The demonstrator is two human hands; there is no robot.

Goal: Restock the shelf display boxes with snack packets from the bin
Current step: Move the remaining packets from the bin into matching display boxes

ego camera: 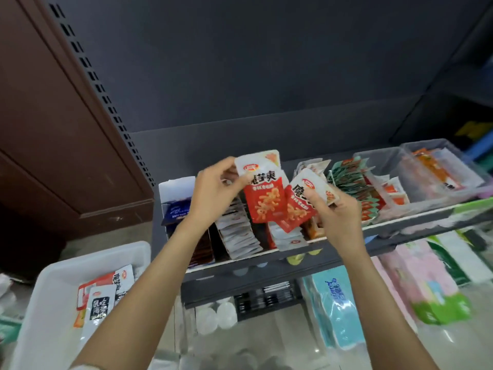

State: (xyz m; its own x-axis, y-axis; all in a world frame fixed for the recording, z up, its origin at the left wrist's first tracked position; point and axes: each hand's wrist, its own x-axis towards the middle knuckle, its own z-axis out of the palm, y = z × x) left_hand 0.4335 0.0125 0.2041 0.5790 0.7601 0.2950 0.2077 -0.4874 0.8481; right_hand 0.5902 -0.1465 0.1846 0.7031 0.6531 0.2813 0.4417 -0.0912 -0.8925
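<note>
My left hand (213,190) pinches the white top edge of a red-and-white snack packet (264,193), held upright above the shelf. A second red-and-white packet (301,206), tilted, is gripped by my right hand (336,217) just to the right, overlapping the first. Both hang over the display boxes (240,233) on the dark shelf (346,243), where rows of white packets stand on edge. The white bin (53,279) at lower left holds a few more packets (102,297).
A blue-and-white box (176,201) stands at the shelf's left end. Green and red packets (354,182) and clear plastic tubs (437,169) fill the right. Tissue packs (336,305) and other goods sit on lower shelves. A brown cabinet (53,129) rises at left.
</note>
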